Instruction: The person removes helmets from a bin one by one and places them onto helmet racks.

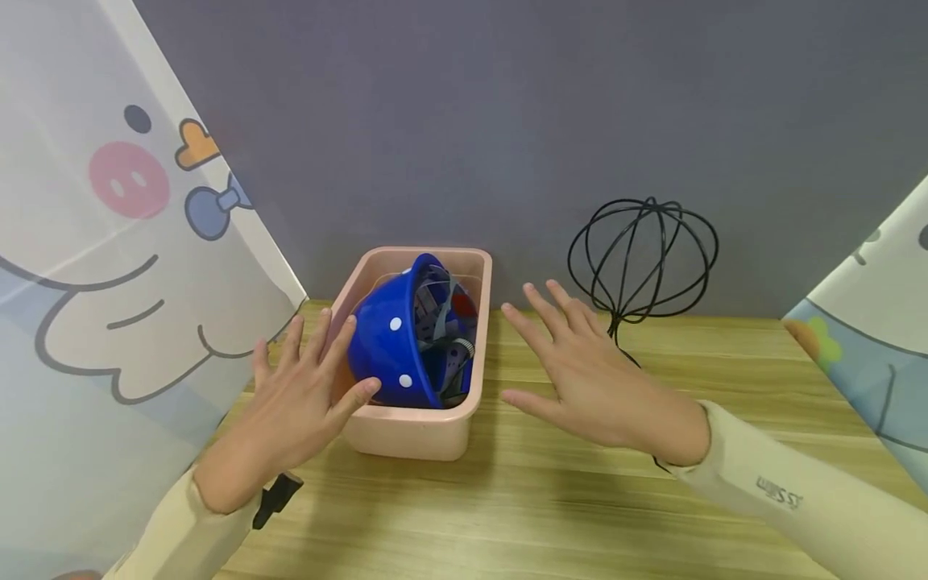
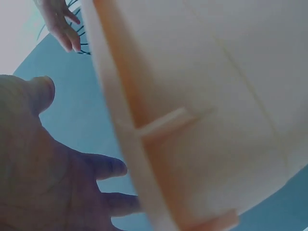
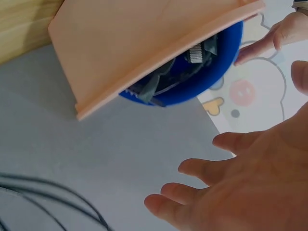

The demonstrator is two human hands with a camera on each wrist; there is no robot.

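Blue glossy plastic, white-dotted, the rounded helmet [image 1: 395, 338] lies tilted in a pale pink bin [image 1: 406, 431] on the wood-grain desk [image 1: 551, 499]. My left hand [image 1: 300, 395] flanks it, fingers spread, thumb touching the shell; my right hand [image 1: 590, 370] hovers flat beside the bin. My right wrist view shows grey straps inside. Behind stands a black wire ball [image 1: 644, 258].
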